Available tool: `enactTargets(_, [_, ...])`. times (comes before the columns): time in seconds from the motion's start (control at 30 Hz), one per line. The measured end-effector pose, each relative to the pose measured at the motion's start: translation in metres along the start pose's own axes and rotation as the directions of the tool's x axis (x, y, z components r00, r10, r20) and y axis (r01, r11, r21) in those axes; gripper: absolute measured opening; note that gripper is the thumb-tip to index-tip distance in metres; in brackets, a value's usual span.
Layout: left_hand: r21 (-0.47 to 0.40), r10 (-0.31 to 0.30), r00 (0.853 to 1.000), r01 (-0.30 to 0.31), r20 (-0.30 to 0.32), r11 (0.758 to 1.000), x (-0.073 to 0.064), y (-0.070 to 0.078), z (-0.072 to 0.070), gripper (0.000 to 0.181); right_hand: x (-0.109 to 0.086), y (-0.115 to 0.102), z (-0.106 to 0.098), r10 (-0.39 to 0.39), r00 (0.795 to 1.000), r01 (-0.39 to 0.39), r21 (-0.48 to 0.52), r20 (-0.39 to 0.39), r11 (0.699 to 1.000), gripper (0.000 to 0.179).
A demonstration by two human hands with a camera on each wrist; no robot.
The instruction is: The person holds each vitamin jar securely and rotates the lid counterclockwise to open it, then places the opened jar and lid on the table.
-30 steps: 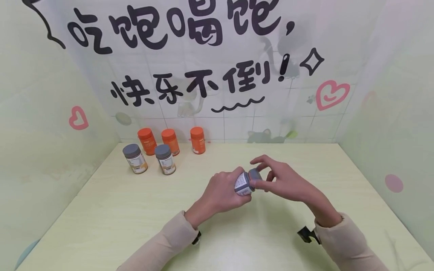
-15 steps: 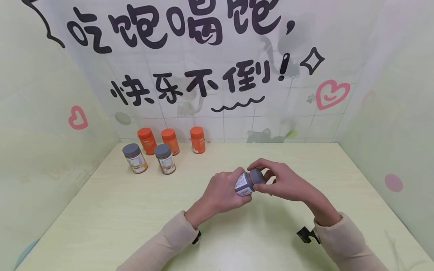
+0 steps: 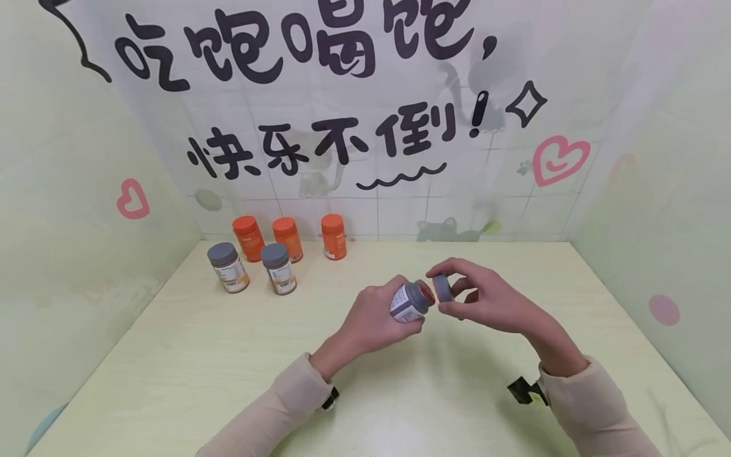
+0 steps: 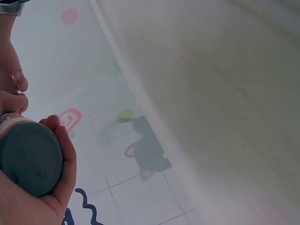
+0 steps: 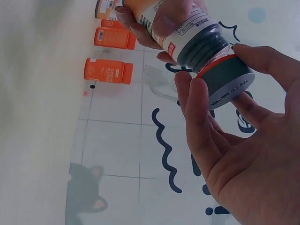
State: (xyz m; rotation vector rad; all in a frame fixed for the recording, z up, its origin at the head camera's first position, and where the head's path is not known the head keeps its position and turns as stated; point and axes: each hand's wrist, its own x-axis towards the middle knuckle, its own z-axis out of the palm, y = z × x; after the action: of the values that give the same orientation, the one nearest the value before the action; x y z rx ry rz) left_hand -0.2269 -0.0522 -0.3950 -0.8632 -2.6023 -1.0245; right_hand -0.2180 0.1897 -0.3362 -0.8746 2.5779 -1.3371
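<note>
My left hand [image 3: 374, 317] grips a grey pill bottle [image 3: 408, 302] with a white label, tilted with its mouth toward the right. Between the thumb and fingers of my right hand [image 3: 485, 298] is its grey cap [image 3: 443, 288], apart from the bottle's neck by a small gap. In the right wrist view the cap [image 5: 227, 82] shows an orange-red inner edge, right at the threaded neck [image 5: 205, 47]. The left wrist view shows the bottle's round base [image 4: 32, 158] with fingers curled about it. The bottle's inside looks reddish at the mouth.
At the table's back left stand two grey-capped bottles, one at the far left [image 3: 228, 268] and one beside it [image 3: 279, 269]. Behind them are three orange bottles, the rightmost [image 3: 334, 237] set apart. Printed walls enclose the pale table [image 3: 200, 355] on three sides.
The cap has come off the bottle. My right hand has moved slightly right with it, baring the neck, while my left hand has shifted a little left with the bottle.
</note>
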Motion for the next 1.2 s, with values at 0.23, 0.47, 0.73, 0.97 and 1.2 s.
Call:
enactTargets(0.23, [-0.266,-0.069,0.997,0.073,0.025,0.961,0.005,0.001,-0.002,0.041,-0.001,0.008,-0.012,-0.003,1.000,0.003,-0.020,-0.028,1.000,0.041])
enactTargets(0.47, [-0.439,-0.121,0.986,0.158,0.112,0.885,0.014,0.009,-0.002,0.041,-0.004,0.013,-0.023,-0.013,0.998,0.009,-0.055,-0.066,0.998,0.042])
enactTargets(0.73, [-0.589,-0.095,0.986,0.158,0.137,0.792,0.024,0.005,0.004,0.042,-0.005,0.017,-0.035,-0.016,0.994,0.007,-0.078,-0.107,0.997,0.043])
enactTargets(0.97, [-0.635,-0.084,0.990,0.139,0.116,0.760,0.042,0.006,0.013,0.047,-0.006,0.022,-0.045,0.066,0.989,-0.071,-0.033,-0.134,0.997,0.048])
enactTargets(1.2, [-0.676,-0.161,0.978,0.210,0.136,0.707,0.068,0.008,0.028,0.056,-0.013,0.025,-0.057,0.109,0.974,-0.118,-0.033,-0.199,0.992,0.053])
